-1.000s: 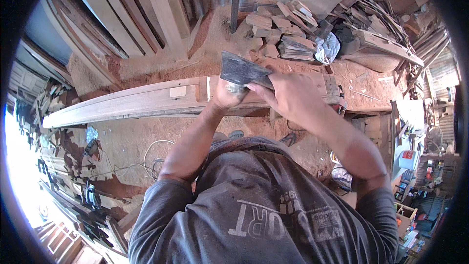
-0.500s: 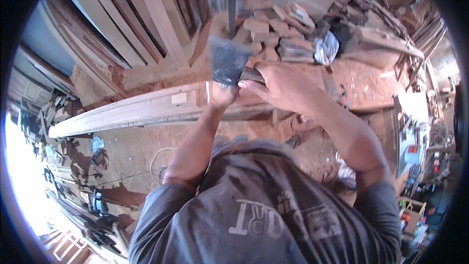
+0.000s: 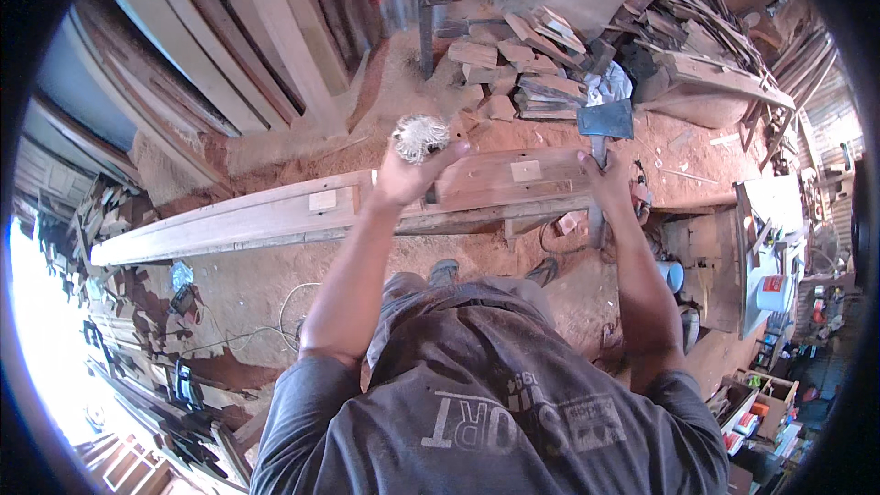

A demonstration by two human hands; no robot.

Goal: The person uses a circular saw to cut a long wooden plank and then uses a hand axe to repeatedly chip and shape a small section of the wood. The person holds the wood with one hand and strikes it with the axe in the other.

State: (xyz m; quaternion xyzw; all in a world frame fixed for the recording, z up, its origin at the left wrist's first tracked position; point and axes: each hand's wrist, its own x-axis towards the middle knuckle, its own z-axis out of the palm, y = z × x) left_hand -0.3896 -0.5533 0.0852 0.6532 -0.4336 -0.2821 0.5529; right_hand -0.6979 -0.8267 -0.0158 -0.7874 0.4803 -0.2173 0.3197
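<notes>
My left hand (image 3: 403,179) is closed around a chisel, held upright over a long timber beam (image 3: 220,220). The splayed, frayed pale top of the chisel's handle (image 3: 421,138) sticks up above my fist, and its lower end is mostly hidden. In my right hand (image 3: 609,181) is an axe (image 3: 606,120) with a broad dark head, gripped by the handle just below the head. The rest of the handle hangs down past the beam's right end. Two pale rectangular patches mark the beam's top, one on each side of my left hand.
Long boards (image 3: 266,37) lean at the back left. Beyond the beam lies a pile of wood offcuts (image 3: 541,64) with a crumpled plastic bag (image 3: 609,82). A workbench (image 3: 765,247) with a light blue bucket (image 3: 775,293) stands at the right. A cord (image 3: 286,321) lies on the floor.
The axe has moved off the chisel's top and away to the right with my right hand. The frayed handle top in my left hand now shows.
</notes>
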